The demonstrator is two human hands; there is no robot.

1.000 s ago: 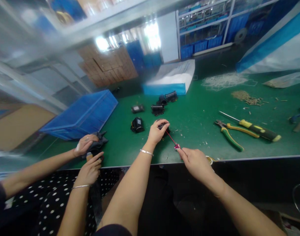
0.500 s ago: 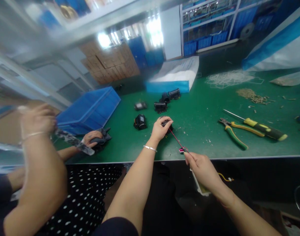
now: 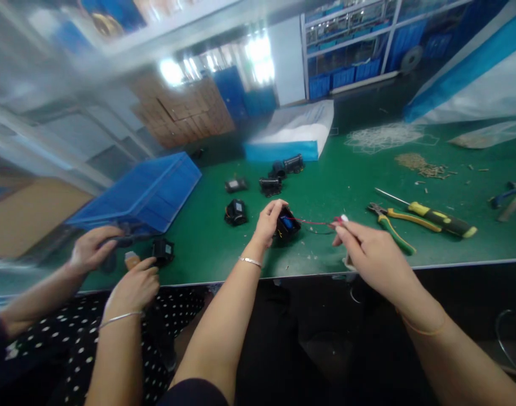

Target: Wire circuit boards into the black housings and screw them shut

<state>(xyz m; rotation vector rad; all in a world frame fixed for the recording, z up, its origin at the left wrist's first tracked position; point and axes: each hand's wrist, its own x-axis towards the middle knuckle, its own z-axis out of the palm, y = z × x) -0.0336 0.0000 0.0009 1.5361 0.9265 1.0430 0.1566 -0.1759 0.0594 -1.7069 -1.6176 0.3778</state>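
Note:
My left hand is closed around a small black housing at the table's front. The housing's open side faces right and a blue part shows inside. Thin red and dark wires run out of it to my right hand. That hand pinches the wires near their far end, where a small red and white connector sticks out above the fingers. A pale piece beneath the right hand is mostly hidden.
Right of my hands lie pliers and a screwdriver. Several black housings stand farther back, before a white and blue bag. At left, a co-worker's hands handle dark items beside a blue bin.
My right hand has moved up and right, drawing the wires out sideways. The black housing now shows its open side. The co-worker's raised hand has come down to the table.

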